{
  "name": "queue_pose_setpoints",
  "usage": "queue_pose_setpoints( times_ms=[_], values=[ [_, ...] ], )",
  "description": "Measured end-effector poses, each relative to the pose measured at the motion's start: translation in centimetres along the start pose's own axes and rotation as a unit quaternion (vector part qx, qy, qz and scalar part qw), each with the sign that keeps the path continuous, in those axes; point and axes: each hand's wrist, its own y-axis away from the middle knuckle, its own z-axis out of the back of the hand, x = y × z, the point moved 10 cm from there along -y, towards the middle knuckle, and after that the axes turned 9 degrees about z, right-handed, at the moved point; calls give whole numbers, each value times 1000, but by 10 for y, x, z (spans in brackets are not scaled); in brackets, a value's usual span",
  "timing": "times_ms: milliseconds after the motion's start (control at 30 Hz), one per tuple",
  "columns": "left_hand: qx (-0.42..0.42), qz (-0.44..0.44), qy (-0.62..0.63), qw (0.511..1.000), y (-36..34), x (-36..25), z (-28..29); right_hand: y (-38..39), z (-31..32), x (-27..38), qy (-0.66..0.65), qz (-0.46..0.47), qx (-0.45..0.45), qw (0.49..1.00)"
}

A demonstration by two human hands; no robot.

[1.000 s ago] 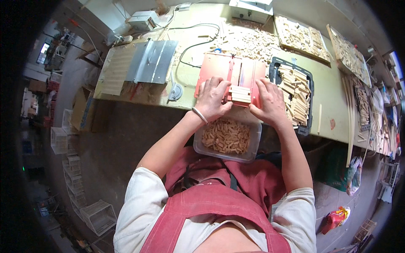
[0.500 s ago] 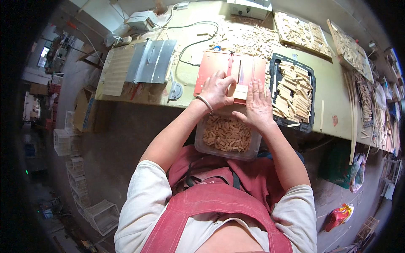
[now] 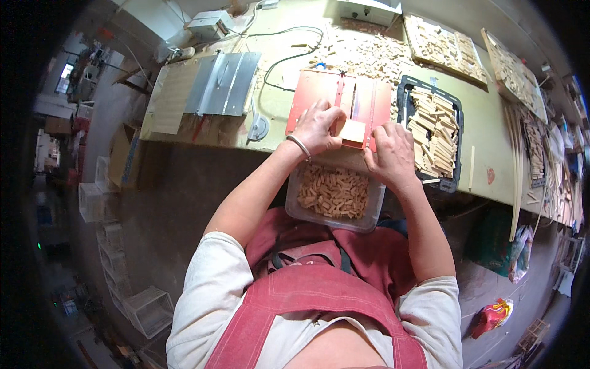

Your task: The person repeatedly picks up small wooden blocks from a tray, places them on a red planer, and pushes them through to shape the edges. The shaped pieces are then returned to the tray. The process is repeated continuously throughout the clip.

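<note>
A red saw table (image 3: 378, 104) with a long slot lies at the near edge of the bench. On its near part rests a pale wooden block (image 3: 353, 131), between my hands. My left hand (image 3: 316, 128), with a bangle on the wrist, is closed with thumb and fingers on a small wooden piece at the block's left side. My right hand (image 3: 394, 152) is curled at the table's near right corner, fingertips bent down; what it grips, if anything, is hidden. Below the hands, a clear plastic tub (image 3: 293, 206) holds many short wooden pieces (image 3: 335, 192).
Right of the saw table stands a black crate (image 3: 458, 132) of wooden sticks. Loose wooden pieces (image 3: 369, 52) cover the bench behind. A grey metal plate (image 3: 236, 86) and a round-based gauge (image 3: 259, 129) lie at left. A black cable (image 3: 289, 58) loops across the bench.
My right hand has gone from lying flat with fingers stretched forward to curled, slightly right and nearer. More of the pale wooden block now shows. The left hand stays nearly in place.
</note>
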Motion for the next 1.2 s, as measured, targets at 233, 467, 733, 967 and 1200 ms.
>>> queue_pose_setpoints(
  times_ms=[233, 467, 733, 967, 1200],
  values=[
    [7, 7, 6, 1000, -1, -2, -1, -1, -26, 13, 27, 46, -3, 999],
    [-8, -3, 2, 1000, 0, -2, 2, -4, -20, 8, 2, 24, -9, 1000],
    [-6, -8, -2, 1000, -1, 0, -1, -8, -26, -8, -48, -2, -2, 999],
    [-13, -13, -19, 1000, -1, -3, 1, -23, -35, -24, -90, 8, 8, 996],
    [-15, -5, -55, 998, -1, -15, 10, -30, -35, -30, -137, 8, -1, 991]
  ],
)
